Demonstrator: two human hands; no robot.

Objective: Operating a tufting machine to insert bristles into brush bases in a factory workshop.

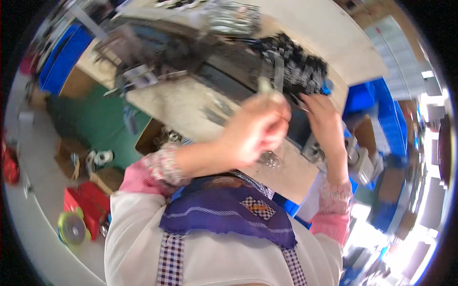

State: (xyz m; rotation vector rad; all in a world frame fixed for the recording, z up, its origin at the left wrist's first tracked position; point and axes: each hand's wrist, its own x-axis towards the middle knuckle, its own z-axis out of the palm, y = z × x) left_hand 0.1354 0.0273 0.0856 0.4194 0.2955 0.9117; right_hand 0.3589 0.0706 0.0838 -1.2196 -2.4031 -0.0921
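Note:
In the middle of the view my left hand (260, 126) is closed in a fist and smeared by motion. A blurred narrow grey and pale piece (276, 74) sticks up from its fingers; its kind is hidden by the blur. To its right, my right hand (325, 114) reaches to the near edge of a pile of small black parts (300, 66). The right fingers are bent and drawn together, and what they pinch is too small and dark to make out. A dark flat slab (224, 78) lies on the worktable (164, 102), left of the pile.
Clear plastic bags (234, 19) lie at the far side. Blue bins (377, 100) stand at the right. Small metal bits (269, 159) lie near my body. Left of the table are a box of metal parts (155, 136), a red box (88, 205) and a green-rimmed fan (72, 228).

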